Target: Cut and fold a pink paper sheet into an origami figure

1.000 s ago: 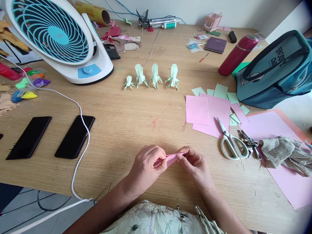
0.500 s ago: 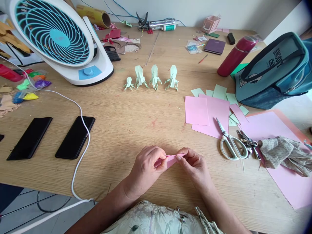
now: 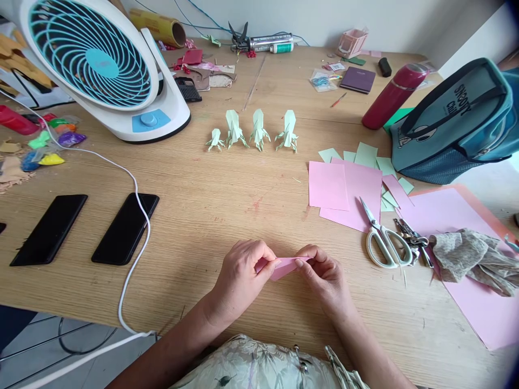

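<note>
A small folded piece of pink paper is held between my two hands, just above the front part of the wooden table. My left hand pinches its left end between thumb and fingers. At the other end, my right hand grips it with the thumb on the near face and the fingers curled behind. Parts of the paper are hidden by my fingers. To the right of my hands lie white-handled scissors, their blades resting on loose pink sheets.
Several pale green folded paper figures stand in a row farther back. A white fan, two black phones and a white cable are on the left. On the right are keys, a grey cloth, a red flask and a teal bag.
Both hands stay in nearly the same place with the pink paper. My left thumb has shifted slightly along it, and the paper's lower flap sits at a slightly different angle.
</note>
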A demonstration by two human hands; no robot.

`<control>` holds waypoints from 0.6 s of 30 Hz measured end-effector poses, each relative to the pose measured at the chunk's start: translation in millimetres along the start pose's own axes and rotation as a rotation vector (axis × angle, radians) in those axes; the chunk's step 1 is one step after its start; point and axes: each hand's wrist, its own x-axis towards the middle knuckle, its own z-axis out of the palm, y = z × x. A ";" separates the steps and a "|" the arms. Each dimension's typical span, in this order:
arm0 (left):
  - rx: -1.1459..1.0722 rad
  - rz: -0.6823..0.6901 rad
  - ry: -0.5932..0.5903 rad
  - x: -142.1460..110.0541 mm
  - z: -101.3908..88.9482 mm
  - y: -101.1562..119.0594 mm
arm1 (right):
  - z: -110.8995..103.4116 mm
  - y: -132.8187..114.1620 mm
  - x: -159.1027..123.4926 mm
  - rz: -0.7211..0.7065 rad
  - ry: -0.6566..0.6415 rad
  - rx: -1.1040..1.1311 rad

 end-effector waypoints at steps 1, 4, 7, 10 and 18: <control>-0.006 0.000 -0.012 0.6 -1.0 -0.3 | -0.1 0.5 0.1 0.002 0.003 0.001; -0.015 0.023 -0.070 3.1 -4.0 -1.0 | -0.8 2.5 0.3 0.007 0.008 0.012; 0.003 0.029 -0.146 5.6 -5.7 -1.0 | -1.1 3.5 0.7 0.011 0.014 0.021; 0.021 0.017 -0.170 6.7 -5.9 0.4 | -0.5 3.2 1.5 0.028 0.010 0.029; 0.004 0.051 -0.174 6.7 -4.9 7.5 | 0.5 6.4 1.5 0.077 -0.043 -0.012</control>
